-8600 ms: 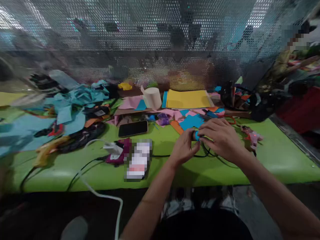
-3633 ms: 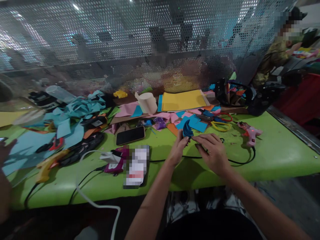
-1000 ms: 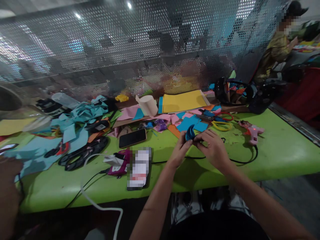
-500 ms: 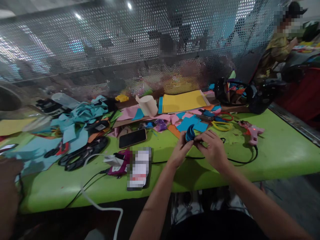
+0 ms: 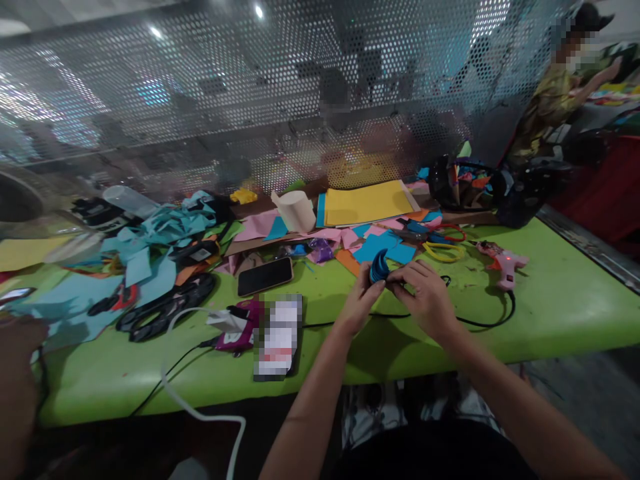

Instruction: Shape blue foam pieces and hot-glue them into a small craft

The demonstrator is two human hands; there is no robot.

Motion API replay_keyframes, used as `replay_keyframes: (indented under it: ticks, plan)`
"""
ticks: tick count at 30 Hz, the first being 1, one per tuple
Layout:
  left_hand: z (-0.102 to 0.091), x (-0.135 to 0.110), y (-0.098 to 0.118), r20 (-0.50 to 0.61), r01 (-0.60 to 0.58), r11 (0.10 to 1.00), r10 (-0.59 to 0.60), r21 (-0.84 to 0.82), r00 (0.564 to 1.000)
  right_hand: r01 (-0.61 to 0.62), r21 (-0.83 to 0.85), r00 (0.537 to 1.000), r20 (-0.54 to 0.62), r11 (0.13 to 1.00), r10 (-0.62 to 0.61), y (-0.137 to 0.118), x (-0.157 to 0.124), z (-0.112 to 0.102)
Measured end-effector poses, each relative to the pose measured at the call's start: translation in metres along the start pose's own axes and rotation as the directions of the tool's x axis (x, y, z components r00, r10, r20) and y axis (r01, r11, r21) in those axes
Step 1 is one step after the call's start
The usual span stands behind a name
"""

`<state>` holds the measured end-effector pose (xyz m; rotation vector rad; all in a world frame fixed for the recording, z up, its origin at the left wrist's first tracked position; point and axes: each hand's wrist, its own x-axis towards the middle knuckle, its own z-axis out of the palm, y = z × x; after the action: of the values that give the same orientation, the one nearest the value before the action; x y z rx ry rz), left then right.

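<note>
A rolled, layered piece of blue paper (image 5: 380,267) with a curled, pointed top stands up between my hands, above the near part of the green table. My left hand (image 5: 361,300) is closed around its left side and base. From the right, the fingertips of my right hand (image 5: 420,293) pinch at its lower edge; the exact spot they grip is hidden behind the fingers. Flat blue paper sheets (image 5: 385,248) lie just beyond my hands. A pink hot glue gun (image 5: 507,265) with a lit red light lies to the right, its black cord running behind my right hand.
Two phones, one dark (image 5: 265,277) and one lit (image 5: 280,337), lie left of my hands near a purple power strip (image 5: 240,327). Scissors (image 5: 123,299), paper scraps, a paper roll (image 5: 296,211) and yellow sheets (image 5: 367,203) are farther off. Another person's arm (image 5: 20,373) is at left.
The blue paper roll has shifted very slightly left in my hands, with hardly any finger movement. In the background at right, a person's hand has risen.
</note>
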<state>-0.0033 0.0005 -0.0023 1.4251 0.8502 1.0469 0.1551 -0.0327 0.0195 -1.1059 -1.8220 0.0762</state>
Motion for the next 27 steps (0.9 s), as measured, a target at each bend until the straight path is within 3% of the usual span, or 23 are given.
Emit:
replay_keyframes:
  ticks: [11, 27]
  plan:
    - [-0.0016, 0.0026, -0.0035, 0.014, -0.045, 0.999, 0.045, -0.009, 0.999, -0.055, 0.122, 0.998, -0.002, 0.991, 0.056, -0.0025, 0.0014, -0.0018]
    - [-0.0006, 0.0032, -0.0025, 0.022, -0.048, 0.999, 0.048, -0.012, 0.999, -0.011, 0.032, 1.0, 0.017, 0.999, 0.011, -0.003, 0.0017, -0.0014]
